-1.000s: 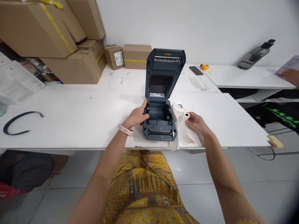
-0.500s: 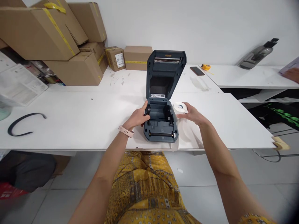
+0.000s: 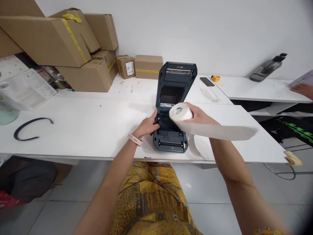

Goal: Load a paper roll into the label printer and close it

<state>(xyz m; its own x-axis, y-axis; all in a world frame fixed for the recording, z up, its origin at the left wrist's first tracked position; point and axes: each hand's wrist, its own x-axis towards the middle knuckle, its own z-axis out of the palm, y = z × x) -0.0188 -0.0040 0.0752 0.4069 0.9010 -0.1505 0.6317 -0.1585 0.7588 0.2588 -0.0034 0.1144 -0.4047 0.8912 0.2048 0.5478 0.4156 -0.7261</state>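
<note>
A dark blue-grey label printer (image 3: 170, 143) stands near the table's front edge with its lid (image 3: 176, 78) raised. My left hand (image 3: 147, 125) grips the printer's left side at the roll compartment, thumb over the inner edge. In my right hand (image 3: 199, 114) is a white label roll (image 3: 182, 112), held above the right part of the compartment. A long loose strip (image 3: 225, 131) trails from the roll to the right, across my wrist. Another piece of white paper (image 3: 198, 147) lies on the table right of the printer.
Cardboard boxes (image 3: 83, 78) are stacked at the back left. A phone (image 3: 206, 81) and a yellow tape measure (image 3: 215, 78) lie behind the printer. A black curved band (image 3: 18, 130) rests at the left, a bottle (image 3: 267, 68) at the far right. Another person's hand (image 3: 303, 89) shows at the right edge.
My right hand has lifted the label roll off the table and brought it left over the printer, its strip now swung out to the right. My left hand stays on the printer.
</note>
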